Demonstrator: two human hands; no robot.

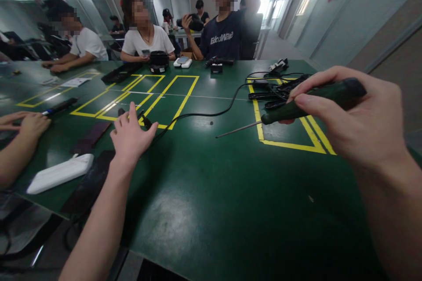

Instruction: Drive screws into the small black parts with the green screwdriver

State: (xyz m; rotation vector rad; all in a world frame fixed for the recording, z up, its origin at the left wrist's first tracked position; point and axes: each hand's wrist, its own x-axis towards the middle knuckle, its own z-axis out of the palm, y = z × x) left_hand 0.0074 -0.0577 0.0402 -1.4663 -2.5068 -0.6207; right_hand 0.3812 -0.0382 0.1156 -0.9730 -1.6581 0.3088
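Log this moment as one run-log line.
right hand: holds screwdriver above green table | left hand: on black cable end | white case nearby

A dark-handled screwdriver (296, 107) with a thin metal shaft lies nearly level above the green table, tip pointing left.

Right hand (349, 116) grips a screwdriver (310, 103); left hand (130, 134) rests on a black cable (198, 114).

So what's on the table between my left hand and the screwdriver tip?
Head view: only a black cable curving across the green table between the left hand and the screwdriver tip; otherwise bare.
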